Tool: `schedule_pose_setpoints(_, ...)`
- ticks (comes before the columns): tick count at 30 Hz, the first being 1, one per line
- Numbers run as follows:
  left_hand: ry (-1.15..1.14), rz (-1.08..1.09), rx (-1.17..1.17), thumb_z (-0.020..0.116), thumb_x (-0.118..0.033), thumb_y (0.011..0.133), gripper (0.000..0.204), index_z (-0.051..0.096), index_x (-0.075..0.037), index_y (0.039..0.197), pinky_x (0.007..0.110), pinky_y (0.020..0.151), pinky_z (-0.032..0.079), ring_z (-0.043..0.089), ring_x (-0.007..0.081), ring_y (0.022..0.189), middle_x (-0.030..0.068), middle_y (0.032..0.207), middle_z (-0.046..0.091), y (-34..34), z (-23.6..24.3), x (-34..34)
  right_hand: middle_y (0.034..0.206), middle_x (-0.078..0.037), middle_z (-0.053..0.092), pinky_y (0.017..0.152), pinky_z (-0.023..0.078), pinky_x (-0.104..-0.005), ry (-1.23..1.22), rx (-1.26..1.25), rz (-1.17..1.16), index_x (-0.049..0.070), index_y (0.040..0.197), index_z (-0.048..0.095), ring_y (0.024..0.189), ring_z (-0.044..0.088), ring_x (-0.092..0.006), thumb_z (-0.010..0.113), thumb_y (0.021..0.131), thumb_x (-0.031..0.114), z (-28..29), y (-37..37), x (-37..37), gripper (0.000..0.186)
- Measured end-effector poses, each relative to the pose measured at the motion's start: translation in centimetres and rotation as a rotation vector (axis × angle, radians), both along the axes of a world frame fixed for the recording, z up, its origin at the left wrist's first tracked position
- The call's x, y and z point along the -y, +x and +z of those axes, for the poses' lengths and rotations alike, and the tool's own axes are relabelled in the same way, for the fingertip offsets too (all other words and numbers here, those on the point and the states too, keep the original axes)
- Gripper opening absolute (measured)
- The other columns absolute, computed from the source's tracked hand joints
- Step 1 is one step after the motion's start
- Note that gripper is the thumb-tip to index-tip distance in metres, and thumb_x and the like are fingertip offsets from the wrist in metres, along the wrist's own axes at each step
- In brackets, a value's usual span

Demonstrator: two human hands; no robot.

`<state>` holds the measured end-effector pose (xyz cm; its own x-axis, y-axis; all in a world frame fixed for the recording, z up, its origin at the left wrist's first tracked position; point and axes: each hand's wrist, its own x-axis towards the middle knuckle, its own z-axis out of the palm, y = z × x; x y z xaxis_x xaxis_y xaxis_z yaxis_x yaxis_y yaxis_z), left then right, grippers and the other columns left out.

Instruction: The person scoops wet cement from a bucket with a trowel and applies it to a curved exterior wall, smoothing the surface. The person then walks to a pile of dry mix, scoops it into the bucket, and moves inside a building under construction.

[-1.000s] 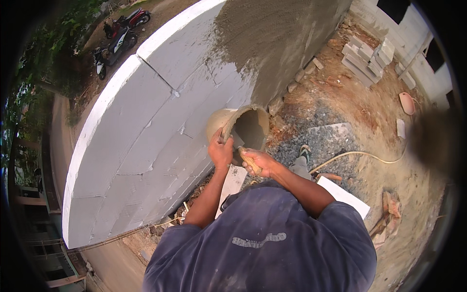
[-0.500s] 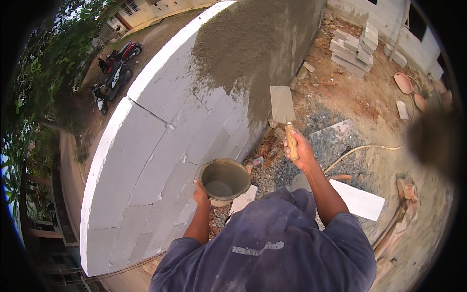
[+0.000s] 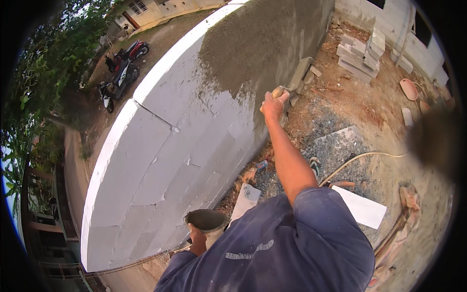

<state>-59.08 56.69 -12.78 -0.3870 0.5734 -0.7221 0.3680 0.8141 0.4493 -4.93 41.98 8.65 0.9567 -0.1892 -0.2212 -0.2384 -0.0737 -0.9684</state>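
Observation:
With my right arm stretched forward, my right hand [image 3: 274, 106] is closed round the wooden handle of a trowel [image 3: 300, 74]. The trowel's flat blade is tilted beside the lower part of the block wall [image 3: 160, 170]; whether it touches the wall I cannot tell. Wet grey mortar [image 3: 243, 51] covers the wall's far upper part, and the nearer pale blocks are bare with visible joints. Low by my left side, my left hand [image 3: 197, 239] grips the rim of a round bucket [image 3: 208, 219]. The bucket's inside is dark, and its bottom is hidden.
Pale blocks are stacked [image 3: 362, 53] at the far right, before another wall. A hose [image 3: 365, 155] crosses the gravel, near a white slab [image 3: 361, 205]. A loose block [image 3: 245, 200] lies by the wall's foot. Motorbikes [image 3: 119, 80] stand beyond the wall.
My right hand has swung forward and left, taking the trowel from upright in front of me to the mortared wall. My left hand and the bucket have come lower and closer to my body.

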Motion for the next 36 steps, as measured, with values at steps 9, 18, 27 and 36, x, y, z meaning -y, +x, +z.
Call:
schedule_pose_setpoints(9, 0.008, 0.271, 0.114, 0.054, -0.074, 0.072, 0.098, 0.039, 0.002, 0.132, 0.057, 0.088, 0.044, 0.050, 0.0387, 0.114, 0.0169, 0.131, 0.047, -1.7, -2.2, 0.7, 0.097, -0.025, 0.059, 0.074, 0.045, -0.0488, -0.122, 0.456, 1.300, 0.008, 0.123, 0.038, 0.090, 0.057, -0.0452, 0.061, 0.080, 0.023, -6.4, -22.1, -2.5, 0.051)
schedule_pose_setpoints(18, 0.179, 0.071, 0.438, 0.056, -0.061, 0.082, 0.069, 0.059, 0.003, 0.108, 0.044, 0.071, 0.049, 0.059, 0.0265, 0.093, 0.0158, 0.101, 0.062, 10.2, 1.5, 3.6, 0.103, -0.023, 0.061, 0.079, 0.047, -0.0435, -0.638, -0.104, 1.349, 0.010, 0.122, 0.047, 0.094, 0.061, -0.0371, 0.066, 0.079, 0.026, -9.6, -12.7, 10.0, 0.050)
schedule_pose_setpoints(27, 0.397, -0.392, 0.495, 0.051, -0.043, 0.091, 0.050, 0.065, 0.005, 0.099, 0.033, 0.071, 0.044, 0.053, 0.0176, 0.071, 0.0126, 0.076, 0.062, 19.5, 3.1, 1.7, 0.087, -0.024, 0.063, 0.074, 0.047, -0.0494, -1.135, 0.401, 1.610, 0.014, 0.127, 0.043, 0.085, 0.060, -0.0428, 0.056, 0.087, 0.035, -6.7, -9.2, 10.8, 0.047)
schedule_pose_setpoints(36, 0.657, -0.562, 0.497, 0.052, -0.040, 0.091, 0.048, 0.063, 0.004, 0.106, 0.035, 0.067, 0.045, 0.050, 0.0162, 0.067, 0.0117, 0.072, 0.062, 22.9, 11.5, 2.8, 0.080, -0.022, 0.062, 0.066, 0.050, -0.0456, -1.205, 0.376, 1.441, 0.001, 0.119, 0.044, 0.077, 0.063, -0.0341, 0.052, 0.089, 0.031, -12.5, -11.6, 9.1, 0.044)
